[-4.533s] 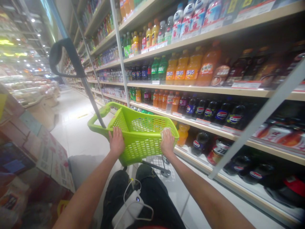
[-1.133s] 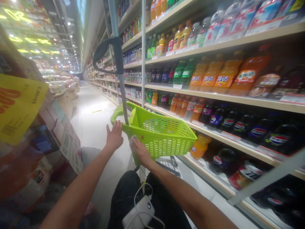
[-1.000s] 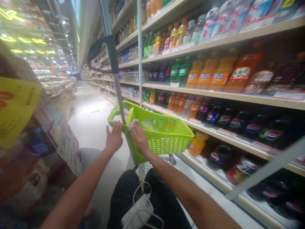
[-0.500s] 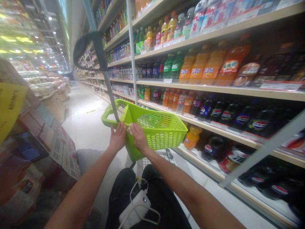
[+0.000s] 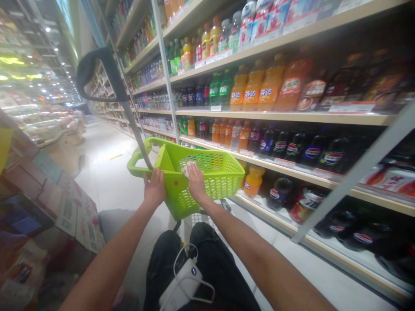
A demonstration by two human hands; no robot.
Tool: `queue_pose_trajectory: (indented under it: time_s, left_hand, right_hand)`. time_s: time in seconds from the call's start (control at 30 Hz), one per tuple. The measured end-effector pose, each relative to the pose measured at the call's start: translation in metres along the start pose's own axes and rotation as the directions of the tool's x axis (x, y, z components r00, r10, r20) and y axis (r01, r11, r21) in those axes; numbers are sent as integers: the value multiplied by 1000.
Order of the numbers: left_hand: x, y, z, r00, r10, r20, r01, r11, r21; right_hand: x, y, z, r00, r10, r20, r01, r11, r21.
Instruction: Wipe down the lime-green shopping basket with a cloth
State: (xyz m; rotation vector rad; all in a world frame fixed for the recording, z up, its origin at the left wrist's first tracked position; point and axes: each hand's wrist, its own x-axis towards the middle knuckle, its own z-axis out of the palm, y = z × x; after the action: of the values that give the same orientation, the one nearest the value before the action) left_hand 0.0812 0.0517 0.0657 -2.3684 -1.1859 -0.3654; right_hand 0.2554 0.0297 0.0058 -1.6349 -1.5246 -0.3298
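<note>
A lime-green shopping basket (image 5: 181, 203) with perforated walls stands in front of my knees. My left hand (image 5: 154, 188) is closed over its near rim, close to the left corner. On the near rim further right, my right hand (image 5: 196, 181) presses a crumpled white cloth or tissue (image 5: 188, 168) against the edge. The fingers of that hand are closed round the wad, which partly hides it. A long grey pole with a dark loop handle (image 5: 121, 82) rises from the basket's left end.
Shelves of drink bottles run along the right, with orange soda (image 5: 253, 181) and cola bottles (image 5: 279, 194) low down. A slanted grey post (image 5: 350, 177) crosses the right side. Stacked cartons (image 5: 81, 207) stand at left. A white power bank (image 5: 181, 285) with a cable lies on my lap.
My right hand has slid rightward along the rim with the white wad, away from my left hand. My left hand stays on the rim. The view has shifted slightly.
</note>
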Motion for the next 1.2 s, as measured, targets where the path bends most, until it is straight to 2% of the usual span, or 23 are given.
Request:
queue_pose_trajectory:
  time_s: [0.13,0.2,0.3,0.4,0.47,0.57,0.73,0.8,0.87,1.03,1.1,1.2]
  left_hand:
    - [2,13,2,997,68,44,-68,998,-4]
    - [2,15,3,996,75,54,-75,997,-3]
    - [1,14,1,997,69,41,-69,998,-5]
    - [2,16,-2,999,43,28,-42,999,-9]
    - [5,22,-4,1000,2,21,-2,1000,-5]
    - [12,36,-5,1000,5,22,-5,1000,-13]
    - [14,47,2,991,69,111,-66,997,-31]
    - [13,46,5,991,61,120,-58,998,-25]
    - [12,45,6,992,52,119,-51,999,-17]
    - [11,52,7,990,54,129,-54,999,-6]
    - [10,57,9,988,72,133,-72,997,-7]
    - [11,64,13,988,61,140,-61,998,-3]
  right_hand:
    - [7,-27,7,988,-67,142,73,997,-37]
    - [5,-29,10,978,-72,194,84,995,-58]
    - [-4,-4,1,975,-9,221,34,993,-110]
    - [-15,35,-17,968,141,209,-102,977,-189]
    - [-20,50,-25,964,196,177,-155,963,-220]
    - [-23,46,-21,978,142,151,-111,973,-201]
    - [-21,24,-2,989,5,148,16,989,-145]
    - [-24,32,-4,989,6,149,18,987,-158]
    - [-30,51,-13,988,42,149,-12,980,-197]
    - [-44,103,-41,974,208,91,-167,928,-332]
    - [-46,108,-44,966,252,62,-215,910,-355]
    - [-47,100,-39,976,207,69,-174,931,-322]
